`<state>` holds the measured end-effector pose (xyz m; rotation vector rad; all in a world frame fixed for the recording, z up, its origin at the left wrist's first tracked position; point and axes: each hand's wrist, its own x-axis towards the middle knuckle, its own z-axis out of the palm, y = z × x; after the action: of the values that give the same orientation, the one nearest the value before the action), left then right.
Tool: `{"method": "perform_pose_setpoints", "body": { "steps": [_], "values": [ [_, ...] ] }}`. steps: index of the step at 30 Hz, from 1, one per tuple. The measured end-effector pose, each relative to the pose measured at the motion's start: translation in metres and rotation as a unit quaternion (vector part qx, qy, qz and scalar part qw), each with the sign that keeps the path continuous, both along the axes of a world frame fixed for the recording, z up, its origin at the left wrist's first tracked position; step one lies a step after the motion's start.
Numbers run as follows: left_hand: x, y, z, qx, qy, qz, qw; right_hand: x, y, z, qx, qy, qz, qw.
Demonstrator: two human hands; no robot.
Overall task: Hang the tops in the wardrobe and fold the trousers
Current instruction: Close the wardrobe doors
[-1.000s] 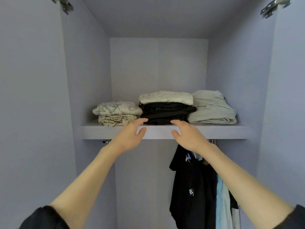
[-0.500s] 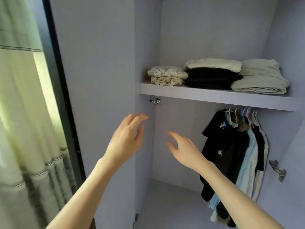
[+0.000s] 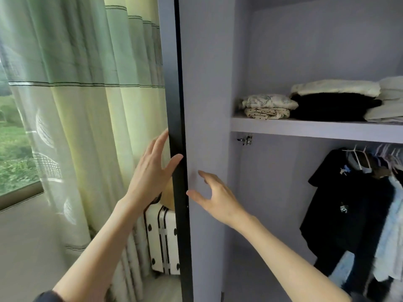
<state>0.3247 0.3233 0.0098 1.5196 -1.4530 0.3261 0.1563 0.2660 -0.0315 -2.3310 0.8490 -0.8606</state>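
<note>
The open pale lilac laminate wardrobe [image 3: 305, 51] was seen from the left, its right side cut off by the frame edge. Its tall lilac door with a black edge [image 3: 179, 105] stood ajar in the middle of the view. Pale green pleated curtains [image 3: 87, 94] filled the left, a window strip partly shown behind them. On the lilac shelf [image 3: 305, 127] three stacks of folded garments [image 3: 327, 101] were laid side by side: a patterned cream pair, a black pile topped with cream, and a pale stack cropped at the right. Below, dark and light blue tops on hangers [image 3: 353, 203] were hung from a rail, mostly hidden; single items could not be told apart. A white black-dotted hard suitcase [image 3: 162, 240] was half hidden behind the door. The left hand [image 3: 152, 171] was held spread, fingers straight, thumb tip on the door's black edge. The right hand [image 3: 216, 197] was held loosely open, fingertips at the door's inner face; contact could not be confirmed.
</note>
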Motion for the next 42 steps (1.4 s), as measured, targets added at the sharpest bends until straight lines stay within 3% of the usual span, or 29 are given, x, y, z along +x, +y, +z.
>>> {"method": "perform_pose_setpoints", "body": {
  "steps": [5, 13, 21, 26, 35, 42],
  "values": [
    [0.021, -0.011, 0.005, 0.036, 0.057, -0.109, 0.992, 0.021, 0.001, 0.004, -0.018, -0.029, -0.024, 0.999],
    [-0.005, -0.02, 0.006, 0.009, 0.061, -0.217, 0.974, -0.004, -0.007, -0.002, -0.004, -0.049, -0.041, 0.998],
    [-0.084, -0.037, 0.01, 0.03, 0.028, -0.287, 0.957, -0.088, -0.015, 0.002, 0.007, -0.025, -0.072, 0.997],
    [-0.143, -0.068, 0.003, 0.046, -0.025, -0.327, 0.944, -0.152, -0.033, 0.006, 0.056, -0.079, -0.155, 0.983],
    [-0.248, -0.169, -0.008, 0.08, -0.153, -0.248, 0.953, -0.237, -0.108, -0.001, 0.133, -0.203, -0.289, 0.926],
    [-0.277, -0.242, -0.015, 0.118, -0.242, -0.14, 0.953, -0.271, -0.165, 0.001, 0.182, -0.196, -0.262, 0.927]
  ]
}}
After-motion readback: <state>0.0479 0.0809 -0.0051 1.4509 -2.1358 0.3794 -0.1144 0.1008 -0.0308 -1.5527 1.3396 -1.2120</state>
